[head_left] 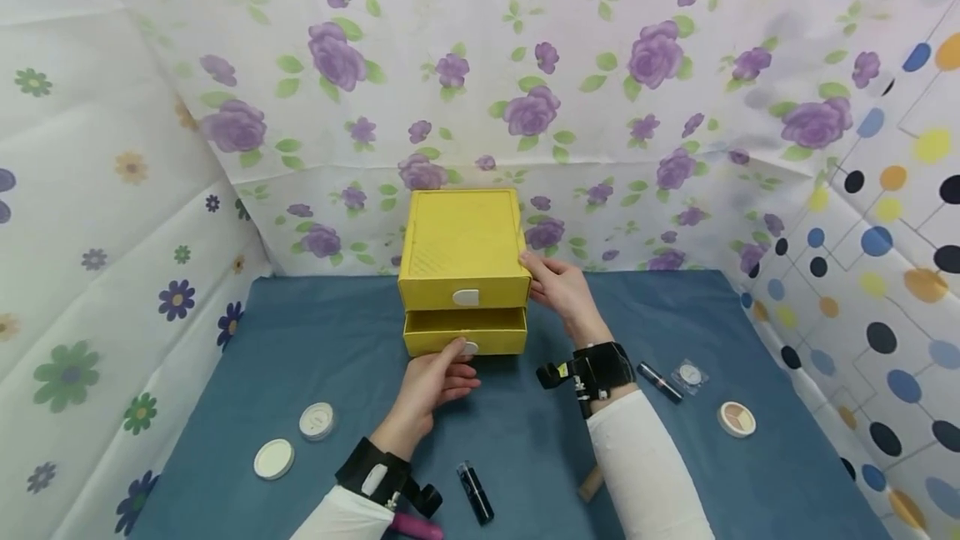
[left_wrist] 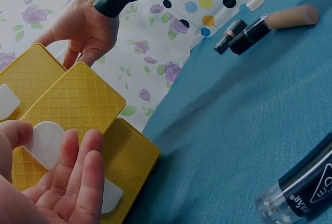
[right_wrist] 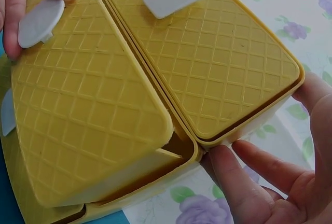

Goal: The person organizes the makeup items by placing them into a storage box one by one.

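Observation:
A yellow drawer cabinet (head_left: 465, 232) with a waffle-patterned front stands at the back of the blue cloth, against the floral backdrop. Its middle drawer (right_wrist: 93, 105) juts out partway, while the top drawer (right_wrist: 228, 58) is flush. At the jutting drawer's white handle (left_wrist: 45, 143), my left hand (head_left: 431, 386) pinches with thumb and index finger; the other fingers extend below. My right hand (head_left: 562, 290) presses its fingers against the cabinet's right side near the front. The bottom drawer (left_wrist: 129, 162) shows beneath in the left wrist view. Little of the drawer's inside is visible.
On the left lie two round white cases (head_left: 274, 458) (head_left: 317, 421). A black tube (head_left: 476, 492) and a magenta item (head_left: 416, 526) are in front. Right of the right forearm are a lipstick tube (head_left: 660, 382), a small clear case (head_left: 689, 376) and a round compact (head_left: 737, 419).

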`<state>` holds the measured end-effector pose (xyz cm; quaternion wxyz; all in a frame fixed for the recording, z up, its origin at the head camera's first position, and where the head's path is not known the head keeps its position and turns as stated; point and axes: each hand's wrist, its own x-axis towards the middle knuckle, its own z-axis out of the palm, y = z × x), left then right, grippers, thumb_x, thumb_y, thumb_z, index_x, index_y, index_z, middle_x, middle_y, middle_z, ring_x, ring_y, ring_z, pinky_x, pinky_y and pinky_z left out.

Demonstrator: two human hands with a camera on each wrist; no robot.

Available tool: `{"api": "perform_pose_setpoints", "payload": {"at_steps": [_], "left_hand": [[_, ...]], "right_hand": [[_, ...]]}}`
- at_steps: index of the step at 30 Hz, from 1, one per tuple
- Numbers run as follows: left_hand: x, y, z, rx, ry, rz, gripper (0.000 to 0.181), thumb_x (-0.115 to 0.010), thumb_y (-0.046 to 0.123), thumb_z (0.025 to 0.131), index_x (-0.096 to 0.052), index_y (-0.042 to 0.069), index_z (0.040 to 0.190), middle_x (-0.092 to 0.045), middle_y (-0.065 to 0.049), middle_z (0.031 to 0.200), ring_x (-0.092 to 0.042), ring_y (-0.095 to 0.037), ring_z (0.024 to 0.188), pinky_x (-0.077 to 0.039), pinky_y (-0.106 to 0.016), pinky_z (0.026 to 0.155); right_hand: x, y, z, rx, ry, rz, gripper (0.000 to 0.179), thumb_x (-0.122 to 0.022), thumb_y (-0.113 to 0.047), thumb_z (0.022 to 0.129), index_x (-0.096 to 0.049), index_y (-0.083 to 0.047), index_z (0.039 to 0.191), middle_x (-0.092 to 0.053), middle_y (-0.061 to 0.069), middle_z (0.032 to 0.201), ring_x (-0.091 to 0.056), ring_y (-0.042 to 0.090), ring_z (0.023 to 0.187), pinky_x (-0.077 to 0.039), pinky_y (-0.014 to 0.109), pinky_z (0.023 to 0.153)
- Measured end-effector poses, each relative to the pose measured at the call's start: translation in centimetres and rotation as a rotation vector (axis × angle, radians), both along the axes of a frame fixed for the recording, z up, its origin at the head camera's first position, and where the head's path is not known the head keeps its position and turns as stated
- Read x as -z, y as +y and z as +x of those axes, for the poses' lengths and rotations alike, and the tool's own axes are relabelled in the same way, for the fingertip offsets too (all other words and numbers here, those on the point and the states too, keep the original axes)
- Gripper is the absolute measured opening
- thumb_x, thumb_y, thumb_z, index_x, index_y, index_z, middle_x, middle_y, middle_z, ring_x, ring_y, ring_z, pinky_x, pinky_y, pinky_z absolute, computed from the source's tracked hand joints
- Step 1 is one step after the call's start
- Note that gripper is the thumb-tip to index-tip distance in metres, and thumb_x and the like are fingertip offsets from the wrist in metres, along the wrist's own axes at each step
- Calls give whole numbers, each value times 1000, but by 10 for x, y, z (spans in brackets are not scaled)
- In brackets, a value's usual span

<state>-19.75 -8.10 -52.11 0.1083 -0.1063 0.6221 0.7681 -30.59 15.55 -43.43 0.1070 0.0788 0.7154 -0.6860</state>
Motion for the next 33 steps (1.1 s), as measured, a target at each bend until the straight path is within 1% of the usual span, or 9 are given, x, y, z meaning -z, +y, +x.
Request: {"api": "perform_pose_setpoints", "payload": {"at_steps": [3,7,10,14,18,22,24,28,33], "left_hand": [[-1,1,0,2,-2,-4,70,-74,54,99,-71,-11,126,-77,-10,89,-79,-21,83,-65,-36,79],[-1,-1,4,4,-13,15,73,-75,54,99,-69,-12,129,-77,-10,89,-80,-21,83,-65,-39,83],[-2,-1,5,3,-11,34,71,-76,53,98,-69,-12,128,-77,-9,89,-79,-21,83,-65,-37,81],[0,0,8,7,0,35,68,-75,52,99,-71,-11,125,-77,-9,88,-79,-20,83,-65,-33,78],[4,2,14,30,1,16,69,-74,52,100,-70,-12,126,-76,-9,87,-79,-21,83,-65,-35,79],[7,0,17,60,1,-3,74,-75,55,99,-70,-13,127,-76,-9,87,-80,-22,85,-65,-38,81],[7,-1,18,62,-1,-6,74,-75,56,98,-71,-13,126,-76,-9,86,-80,-22,85,-65,-38,82],[6,-2,22,63,-7,-15,74,-75,56,97,-71,-12,125,-75,-8,85,-79,-23,85,-65,-39,82],[5,-3,29,98,-39,-26,76,-75,57,97,-70,-12,128,-75,-7,85,-79,-22,85,-65,-36,80]], "right_hand": [[0,1,0,4,3,-15,95,-80,-68,88,-52,-13,160,-64,9,148,-69,23,126,-56,39,105],[0,-2,1,17,7,-22,95,-81,-69,86,-54,-13,158,-66,8,145,-70,20,124,-56,39,105],[0,-3,0,31,7,-28,96,-81,-70,85,-54,-13,159,-66,7,144,-70,20,124,-56,39,105],[0,-1,0,29,13,-43,96,-81,-67,87,-53,-10,159,-67,9,143,-69,21,125,-55,39,106],[0,1,3,16,17,-51,92,-81,-64,90,-53,-8,158,-67,10,143,-69,21,125,-55,40,107],[1,-1,2,27,7,-32,91,-80,-65,89,-55,-10,158,-66,9,144,-69,21,124,-54,41,107],[1,-2,1,31,2,-28,91,-81,-65,89,-55,-11,158,-66,9,144,-69,22,125,-54,42,108],[0,-3,0,21,-2,-18,93,-80,-66,88,-54,-12,158,-65,9,145,-69,22,126,-55,40,106],[0,-1,2,22,-4,-6,95,-80,-68,88,-53,-12,159,-65,9,145,-68,22,126,-56,39,105]]}}
